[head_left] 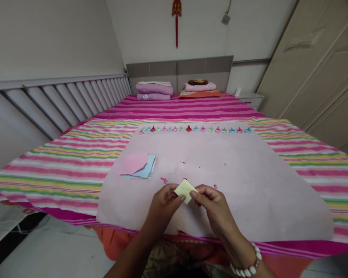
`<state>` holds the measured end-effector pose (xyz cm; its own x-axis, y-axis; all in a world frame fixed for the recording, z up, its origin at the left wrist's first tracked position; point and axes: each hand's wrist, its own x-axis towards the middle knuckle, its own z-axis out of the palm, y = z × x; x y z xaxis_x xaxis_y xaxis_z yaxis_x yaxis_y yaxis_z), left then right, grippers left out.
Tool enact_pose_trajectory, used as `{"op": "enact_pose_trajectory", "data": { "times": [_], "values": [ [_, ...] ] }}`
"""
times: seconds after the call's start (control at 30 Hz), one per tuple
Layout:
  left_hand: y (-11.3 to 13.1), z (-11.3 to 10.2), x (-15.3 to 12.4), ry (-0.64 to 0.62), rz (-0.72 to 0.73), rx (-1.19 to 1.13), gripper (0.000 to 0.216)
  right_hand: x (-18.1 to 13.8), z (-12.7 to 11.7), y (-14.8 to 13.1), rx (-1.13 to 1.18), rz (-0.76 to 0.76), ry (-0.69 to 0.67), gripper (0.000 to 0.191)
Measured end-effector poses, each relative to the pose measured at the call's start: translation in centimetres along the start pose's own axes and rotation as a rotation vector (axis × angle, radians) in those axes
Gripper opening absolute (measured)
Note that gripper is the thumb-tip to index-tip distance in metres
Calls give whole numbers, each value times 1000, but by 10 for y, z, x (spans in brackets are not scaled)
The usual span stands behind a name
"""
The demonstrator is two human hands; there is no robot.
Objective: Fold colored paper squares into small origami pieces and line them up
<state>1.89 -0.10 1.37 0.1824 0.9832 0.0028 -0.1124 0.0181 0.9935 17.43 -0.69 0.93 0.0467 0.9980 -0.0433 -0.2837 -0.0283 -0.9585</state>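
Note:
A small folded pale yellow paper point(185, 189) is pinched between both hands just above the pale pink sheet point(249, 185) that covers the near part of the bed. My left hand point(165, 200) grips its left side with closed fingers. Its right side is held by my right hand point(210, 200), which wears a white bead bracelet point(246, 268) at the wrist. A small stack of pink and blue paper squares point(137, 165) lies to the left of my hands. Along the sheet's far edge runs a row of several small folded paper stars point(195, 129) in mixed colours.
The bed point(60, 162) has a pink, green and yellow striped cover. Folded pillows point(154, 90) and a cushion point(200, 88) sit by the headboard. A slatted wall panel point(75, 96) runs on the left, wardrobe doors point(321, 69) on the right. Tiny paper scraps point(163, 180) lie near my hands.

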Motion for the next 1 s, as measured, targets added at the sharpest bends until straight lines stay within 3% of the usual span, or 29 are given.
{"op": "enact_pose_trajectory", "data": {
  "times": [0.1, 0.27, 0.43, 0.7, 1.0],
  "values": [
    [-1, -3, 0, 81, 65, -9, 28, 0, 0, 3, 20, -3, -3, 19],
    [-1, -7, -3, 52, 147, 182, 5, 1, 0, 5, 97, -10, -32, 23],
    [2, -9, -3, 59, 99, 250, 20, -2, 1, -1, 97, -65, -65, 37],
    [9, -10, -4, 75, 87, 333, 24, -5, -2, -2, -66, -115, -116, 25],
    [9, -9, -5, 57, 177, 362, 11, -5, -1, -3, -231, -311, -163, 12]
  ]
}}
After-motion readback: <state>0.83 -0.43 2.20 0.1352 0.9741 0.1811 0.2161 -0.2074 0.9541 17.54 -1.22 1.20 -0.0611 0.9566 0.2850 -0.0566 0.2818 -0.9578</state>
